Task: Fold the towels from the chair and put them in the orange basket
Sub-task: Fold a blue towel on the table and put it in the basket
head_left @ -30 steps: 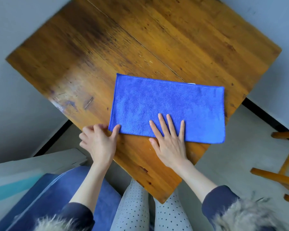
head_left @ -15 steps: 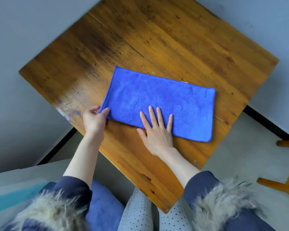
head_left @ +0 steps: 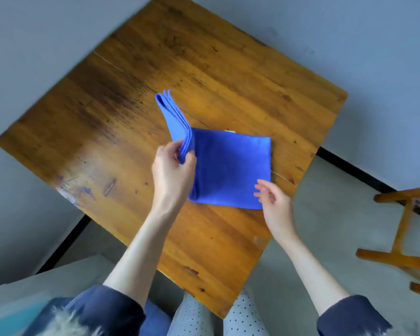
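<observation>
Soft and light, the blue towel point(head_left: 230, 170) drooped from the left hand point(head_left: 172, 173), which pinched its lifted nine-o'clock edge, while the right hand point(head_left: 275, 204) hovered loose-fingered at five o'clock.

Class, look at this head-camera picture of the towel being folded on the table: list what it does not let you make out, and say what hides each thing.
- Orange basket: nowhere in the head view, so its place is unknown.
- Wooden chair: cut off by the right edge; any towels on it are unseen.
- Left hand's fingertips: hidden behind the raised flap of the blue microfibre towel.
- Small white tag at the towel's far edge: too small to read.
- Right hand: blurred; contact with the towel is unclear.
</observation>
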`<act>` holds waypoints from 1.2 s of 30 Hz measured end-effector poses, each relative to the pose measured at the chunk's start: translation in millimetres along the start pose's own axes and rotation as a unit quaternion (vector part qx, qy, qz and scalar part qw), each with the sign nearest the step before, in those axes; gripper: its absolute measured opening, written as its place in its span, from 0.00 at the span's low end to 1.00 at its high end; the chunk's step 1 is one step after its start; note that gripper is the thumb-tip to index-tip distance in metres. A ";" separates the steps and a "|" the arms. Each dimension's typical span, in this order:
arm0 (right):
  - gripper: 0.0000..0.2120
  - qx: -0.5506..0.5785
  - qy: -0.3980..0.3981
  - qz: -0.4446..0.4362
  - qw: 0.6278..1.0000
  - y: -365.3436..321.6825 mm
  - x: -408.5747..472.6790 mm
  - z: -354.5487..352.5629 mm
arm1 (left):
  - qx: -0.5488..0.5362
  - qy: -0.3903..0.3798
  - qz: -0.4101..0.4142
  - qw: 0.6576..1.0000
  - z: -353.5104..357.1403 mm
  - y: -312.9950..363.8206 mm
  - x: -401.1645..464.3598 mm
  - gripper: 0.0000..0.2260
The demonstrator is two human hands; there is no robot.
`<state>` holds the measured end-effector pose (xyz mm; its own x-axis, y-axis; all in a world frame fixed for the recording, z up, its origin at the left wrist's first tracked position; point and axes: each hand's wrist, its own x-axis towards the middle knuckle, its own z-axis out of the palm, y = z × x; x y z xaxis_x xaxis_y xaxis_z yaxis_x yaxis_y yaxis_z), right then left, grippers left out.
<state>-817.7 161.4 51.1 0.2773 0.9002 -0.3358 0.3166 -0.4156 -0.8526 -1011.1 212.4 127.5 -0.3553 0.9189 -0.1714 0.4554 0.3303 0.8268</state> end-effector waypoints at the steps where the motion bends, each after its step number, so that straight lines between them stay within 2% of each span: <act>1: 0.11 0.051 0.009 0.044 0.998 0.2 4.0 -5.6 | 0.021 -0.010 0.036 0.999 15.4 6.2 -8.3 0.09; 4: 0.10 0.179 0.040 0.145 0.972 -1.4 13.6 -18.0 | 0.062 -0.086 0.092 0.990 65.9 7.5 -32.2 0.14; 8: 0.09 0.206 0.015 0.192 0.959 2.3 18.4 -26.0 | 0.148 -0.189 0.053 0.969 108.9 -15.4 -51.8 0.16; 11: 0.11 0.200 -0.011 0.207 0.958 5.7 22.3 -29.9 | 0.163 -0.157 0.064 0.972 115.6 -16.9 -59.4 0.16; 16: 0.17 0.225 -0.040 0.227 0.947 9.4 26.3 -34.4 | 0.152 -0.091 0.147 0.973 127.2 0.7 -67.6 0.14; 23: 0.17 0.228 -0.074 0.229 0.943 9.3 35.5 -42.4 | 0.227 -0.154 0.197 0.941 143.3 -23.4 -74.3 0.14; 31: 0.14 0.147 -0.096 0.193 0.965 -2.7 65.7 -40.0 | 0.206 -0.135 0.248 0.937 143.8 -31.4 -81.1 0.13; 36: 0.11 0.119 -0.108 0.197 0.967 -2.9 75.2 -38.7 | 0.259 -0.137 0.272 0.917 151.5 -42.6 -81.0 0.17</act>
<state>-762.8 225.3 43.8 0.1293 0.6952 -0.7071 0.0005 -0.7131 -0.7011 -878.1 156.6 25.0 0.2256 0.9742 0.0034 0.8558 -0.1998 0.4772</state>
